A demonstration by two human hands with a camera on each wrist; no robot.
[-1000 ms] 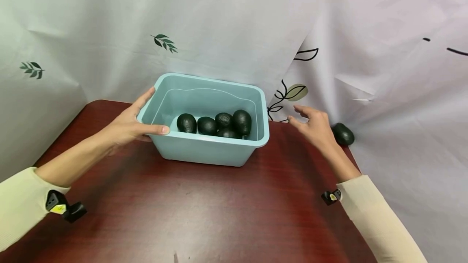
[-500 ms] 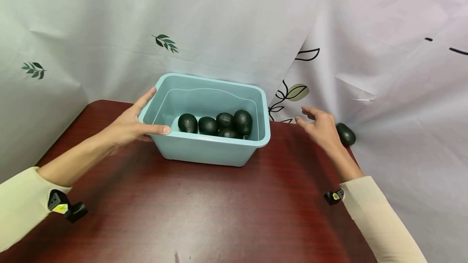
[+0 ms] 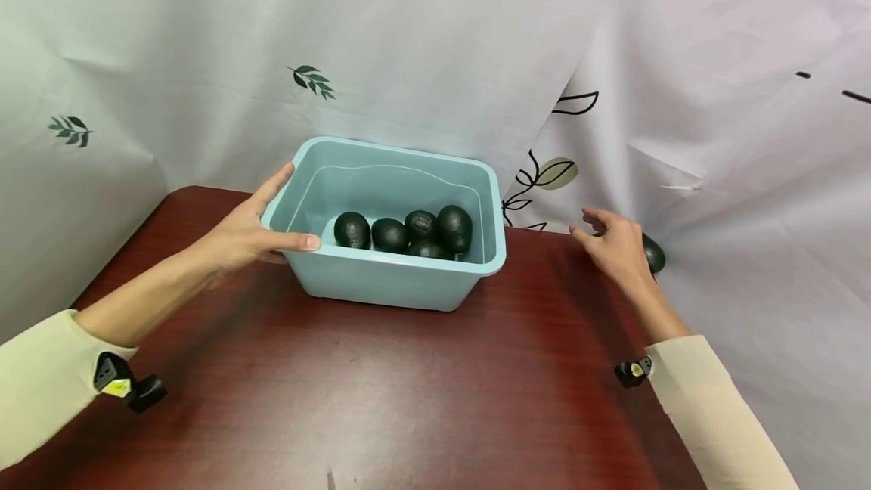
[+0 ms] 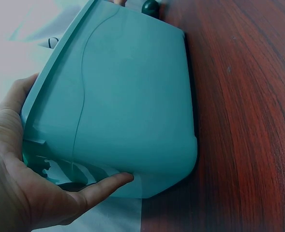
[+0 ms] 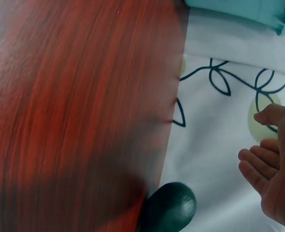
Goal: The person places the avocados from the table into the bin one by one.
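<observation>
A light blue plastic bin [image 3: 381,278] stands on the table with several dark green avocados [image 3: 390,235] inside. At its near left corner, my left hand [image 3: 238,237] grips it, the thumb along the front rim and the fingers on the left side. Over the table's right back edge, my right hand [image 3: 615,244] hovers with loosely bent fingers and holds nothing. Partly hidden behind it in the head view lies a loose avocado [image 3: 654,255]. The right wrist view shows this avocado at the table edge against the cloth, apart from the right hand [image 5: 277,164].
Beneath everything is a reddish-brown wooden table [image 3: 381,392]. A white cloth [image 3: 422,36] printed with leaves hangs behind and along the sides, close to the bin's back. Each sleeve cuff carries a small black camera, such as the right one [image 3: 632,371].
My right hand has moved right and slightly down, now overlapping the loose avocado in the head view. The left hand keeps its place on the bin, and the whole view has shifted slightly.
</observation>
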